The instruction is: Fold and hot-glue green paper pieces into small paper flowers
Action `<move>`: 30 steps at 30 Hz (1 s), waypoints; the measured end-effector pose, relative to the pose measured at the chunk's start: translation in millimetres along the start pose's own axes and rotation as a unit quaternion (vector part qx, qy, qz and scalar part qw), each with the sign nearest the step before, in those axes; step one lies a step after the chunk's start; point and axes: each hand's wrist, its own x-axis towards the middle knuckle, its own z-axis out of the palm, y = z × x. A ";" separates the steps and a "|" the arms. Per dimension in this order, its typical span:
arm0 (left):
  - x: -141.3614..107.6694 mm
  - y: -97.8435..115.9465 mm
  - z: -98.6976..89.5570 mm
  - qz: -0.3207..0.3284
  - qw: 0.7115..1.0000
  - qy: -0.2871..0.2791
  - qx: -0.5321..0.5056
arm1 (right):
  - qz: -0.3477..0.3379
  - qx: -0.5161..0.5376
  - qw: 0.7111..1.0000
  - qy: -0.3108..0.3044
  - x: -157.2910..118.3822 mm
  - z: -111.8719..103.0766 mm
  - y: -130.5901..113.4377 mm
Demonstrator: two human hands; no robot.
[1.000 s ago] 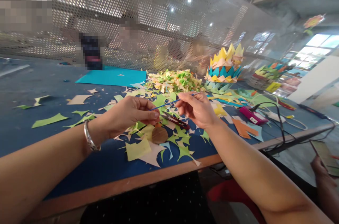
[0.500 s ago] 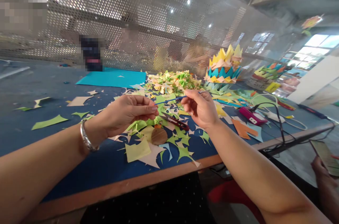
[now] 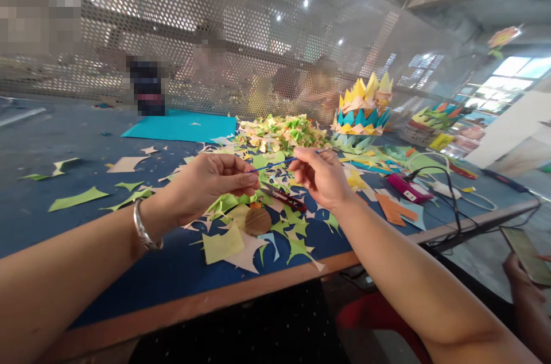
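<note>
A thin blue strand (image 3: 275, 165) stretches between my two hands, nearly straight; whether it is wire or string I cannot tell. My left hand (image 3: 221, 175), with a silver bangle on the wrist, pinches its left end between thumb and fingers. The other end is pinched in my right hand (image 3: 321, 171), thumb on top and fingers curled. Just below the strand, red-handled scissors (image 3: 286, 198) lie on paper scraps. A round wooden disc (image 3: 258, 221) sits nearer to me, beside a pale yellow paper piece (image 3: 222, 245).
A heap of small cut paper pieces (image 3: 284, 131) lies behind my hands, near a blue sheet (image 3: 185, 126). Back right stands a tiered paper crown (image 3: 364, 108). A magenta power adapter (image 3: 408, 189) with cables is at right. Another person's hand (image 3: 523, 281) holds a phone.
My right hand has shifted slightly left along the strand, and the strand between the hands looks a little shorter. My left hand keeps its pinch.
</note>
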 end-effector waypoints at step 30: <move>-3.2 8.8 -1.2 -0.051 0.997 -0.014 -0.053 | -0.009 0.013 1.000 -0.013 -1.6 1.8 -0.9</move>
